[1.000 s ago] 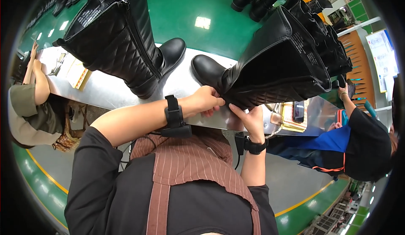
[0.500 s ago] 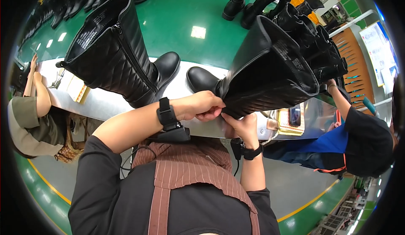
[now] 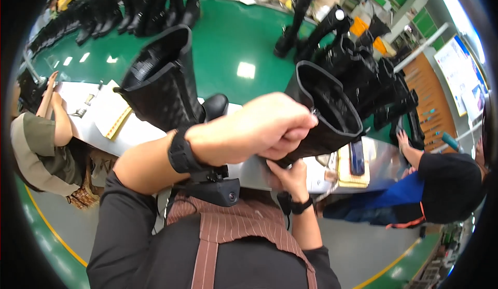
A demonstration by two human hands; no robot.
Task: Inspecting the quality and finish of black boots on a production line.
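Observation:
Two tall black boots stand on the metal table (image 3: pixel 249 177) in front of me. The right boot (image 3: pixel 316 146) has its shaft opening tilted toward me, and its foot is hidden behind my left arm. My left hand (image 3: pixel 275 125) is closed in a pinch on the small shiny zipper pull (image 3: pixel 314 111) near the top of that shaft. Lower down, my right hand (image 3: pixel 293 179) grips the same boot near the ankle, thumb showing and the other fingers partly hidden. The left boot (image 3: pixel 163 94) stands upright beyond my left forearm, untouched.
Papers (image 3: pixel 111 115) lie on the table's left, and a phone (image 3: pixel 357 158) rests on a yellow-edged pad at the right. A person (image 3: pixel 44 146) is at the left, another (image 3: pixel 443 185) at the right. Many black boots (image 3: pixel 345 71) stand across the green surface.
My left hand has moved up the right boot's shaft, from near the ankle to the top edge. My right hand stays low on the boot. The view has shifted slightly.

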